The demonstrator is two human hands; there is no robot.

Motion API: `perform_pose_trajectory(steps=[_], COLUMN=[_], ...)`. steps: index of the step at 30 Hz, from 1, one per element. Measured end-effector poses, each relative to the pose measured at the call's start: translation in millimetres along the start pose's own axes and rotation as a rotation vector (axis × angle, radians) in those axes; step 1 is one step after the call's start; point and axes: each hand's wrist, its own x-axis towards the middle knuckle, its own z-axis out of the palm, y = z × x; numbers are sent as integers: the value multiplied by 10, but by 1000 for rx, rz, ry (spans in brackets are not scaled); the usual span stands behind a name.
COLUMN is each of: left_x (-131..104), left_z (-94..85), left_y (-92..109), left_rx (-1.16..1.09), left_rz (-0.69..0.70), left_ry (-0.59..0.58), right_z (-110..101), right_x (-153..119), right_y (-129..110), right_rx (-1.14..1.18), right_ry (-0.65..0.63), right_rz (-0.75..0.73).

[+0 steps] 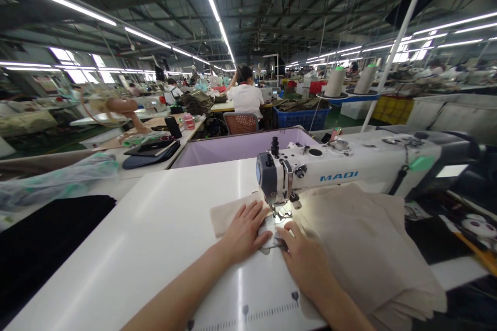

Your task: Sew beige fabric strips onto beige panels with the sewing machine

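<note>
A white sewing machine [337,168] stands on the white table, its lamp lighting the presser foot [284,213]. Just left of the foot, my left hand [246,230] lies flat with fingers outstretched on a beige fabric piece [223,215]. My right hand [301,248] is at the front right of the foot, thumb and fingers curled together by the needle plate. What they pinch, if anything, is hidden. Beige fabric panels [361,238] lie stacked right of my right hand, under the machine arm, and hang over the table's front edge.
Behind the table is a lilac-lined bin [233,147]. A side table at left carries a dark cap-like item [151,158] and plastic-wrapped goods [58,176]. Black cloth [58,248] lies at lower left. Thread cones [334,83] stand behind the machine. A co-worker [246,95] sits ahead.
</note>
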Motion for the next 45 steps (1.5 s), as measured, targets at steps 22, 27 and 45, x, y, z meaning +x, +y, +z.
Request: perform_pose_trajectory(steps=[22, 27, 45], left_x=[-461, -403, -21], left_z=[-462, -413, -47], left_y=[198, 339, 373], left_rx=[294, 280, 69], left_rz=[-526, -319, 61], left_ry=[-169, -171, 56], right_z=[28, -16, -116], right_x=[-304, -308, -17], right_y=[-2, -27, 86], right_rx=[118, 52, 78], right_ry=[-76, -130, -108], right_rz=[-171, -152, -99])
